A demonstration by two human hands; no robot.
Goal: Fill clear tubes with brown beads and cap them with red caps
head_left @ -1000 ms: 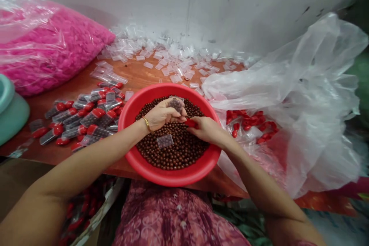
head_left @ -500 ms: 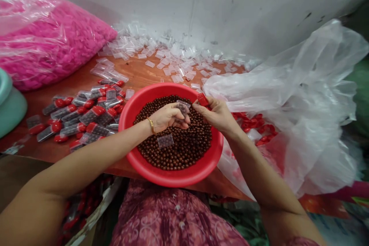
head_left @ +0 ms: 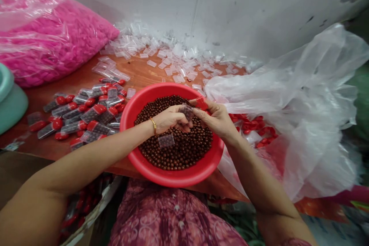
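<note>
My left hand (head_left: 174, 119) is closed around a small clear plastic case (head_left: 186, 111) with dark beads in it, held above the red basin (head_left: 171, 178). My right hand (head_left: 215, 117) pinches a red cap (head_left: 201, 103) close to the mouth of that case; fingers partly hide whether the two touch. Round brown beads (head_left: 175, 152) fill much of the basin. On the beads, below my left hand, lies another clear case (head_left: 166, 141).
Capped cases (head_left: 95, 113) are piled left of the basin. Loose clear cases (head_left: 173, 61) lie along the wall. A bag of pink pieces (head_left: 54, 38) stands at back left, beside a teal pot (head_left: 11, 96). A plastic bag (head_left: 291, 88) and red caps (head_left: 259, 128) are at right.
My right hand has brought the red cap down and left toward the case. The case in my left hand has tipped up slightly to the right.
</note>
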